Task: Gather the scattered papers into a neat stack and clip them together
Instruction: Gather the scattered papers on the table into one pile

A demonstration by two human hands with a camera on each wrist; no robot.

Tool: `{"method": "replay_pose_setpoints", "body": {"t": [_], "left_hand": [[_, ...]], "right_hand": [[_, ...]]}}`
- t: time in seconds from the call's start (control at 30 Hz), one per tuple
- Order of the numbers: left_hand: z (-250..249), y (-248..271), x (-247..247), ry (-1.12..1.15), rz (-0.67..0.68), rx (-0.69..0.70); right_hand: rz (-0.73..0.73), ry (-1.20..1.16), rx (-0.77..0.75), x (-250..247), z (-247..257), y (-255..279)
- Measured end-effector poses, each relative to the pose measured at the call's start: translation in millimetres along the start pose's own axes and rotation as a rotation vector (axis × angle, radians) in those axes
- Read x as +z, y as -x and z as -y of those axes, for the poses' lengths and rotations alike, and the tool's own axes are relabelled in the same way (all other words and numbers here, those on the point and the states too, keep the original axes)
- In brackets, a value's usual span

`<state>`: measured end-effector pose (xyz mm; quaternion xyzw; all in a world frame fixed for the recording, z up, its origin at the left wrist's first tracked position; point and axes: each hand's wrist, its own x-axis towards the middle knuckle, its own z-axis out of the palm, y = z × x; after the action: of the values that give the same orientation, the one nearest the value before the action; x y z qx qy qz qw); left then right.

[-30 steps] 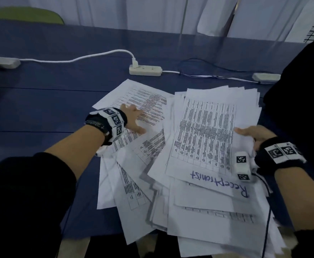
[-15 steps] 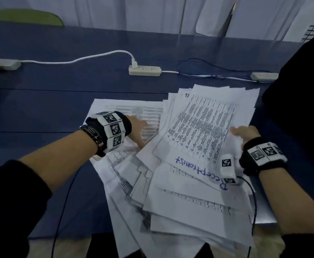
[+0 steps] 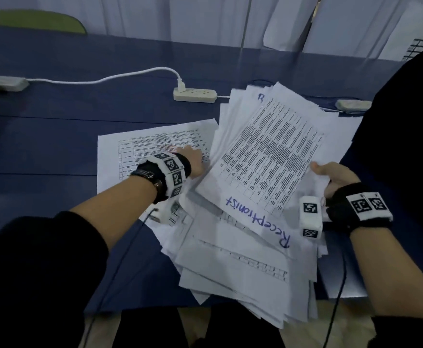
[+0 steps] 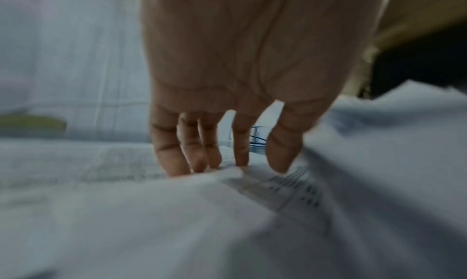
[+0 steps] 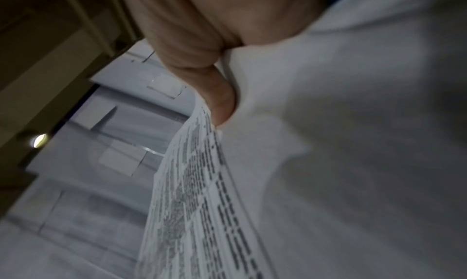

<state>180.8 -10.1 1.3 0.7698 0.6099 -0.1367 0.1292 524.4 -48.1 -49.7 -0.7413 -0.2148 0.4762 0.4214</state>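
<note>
A loose pile of printed white papers [image 3: 253, 237] lies on the blue table [image 3: 54, 131], fanned out and hanging over its near edge. The top sheet [image 3: 263, 167] bears a table and the handwritten word "Receptionist". My right hand [image 3: 331, 174] grips the pile's right edge, thumb on top; in the right wrist view the right hand's thumb [image 5: 220, 95] pinches the sheets [image 5: 328, 163], tilting them up. My left hand [image 3: 193, 163] lies with straight fingers on a single sheet [image 3: 140, 146] left of the pile; its fingertips [image 4: 177, 163] press the paper [image 4: 126, 213]. No clip is in view.
A white power strip [image 3: 195, 94] with a white cable [image 3: 100, 80] lies behind the papers; another adapter [image 3: 352, 104] sits at the right and one [image 3: 2, 82] at far left. A dark figure [image 3: 406, 146] stands at the right edge. A green chair back [image 3: 37, 21] shows beyond the table.
The right hand has lifted and swung the pile's right side up and leftwards. The left hand has slid sheets rightwards under the pile, leaving one sheet flat at the left.
</note>
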Motion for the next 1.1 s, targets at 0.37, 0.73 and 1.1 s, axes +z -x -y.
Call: {"method": "replay_pose_setpoints", "body": {"t": [0.37, 0.73, 1.1], "left_hand": [[9, 2, -11, 0.37, 0.227, 0.074], [38, 6, -1, 1.665, 0.242, 0.302], [24, 14, -2, 1.53, 0.364, 0.437]], "right_hand": [[0.015, -0.201, -0.286, 32, 17, 73], [0.247, -0.469, -0.102, 29, 15, 78], [0.27, -0.437, -0.134, 43, 21, 67]]}}
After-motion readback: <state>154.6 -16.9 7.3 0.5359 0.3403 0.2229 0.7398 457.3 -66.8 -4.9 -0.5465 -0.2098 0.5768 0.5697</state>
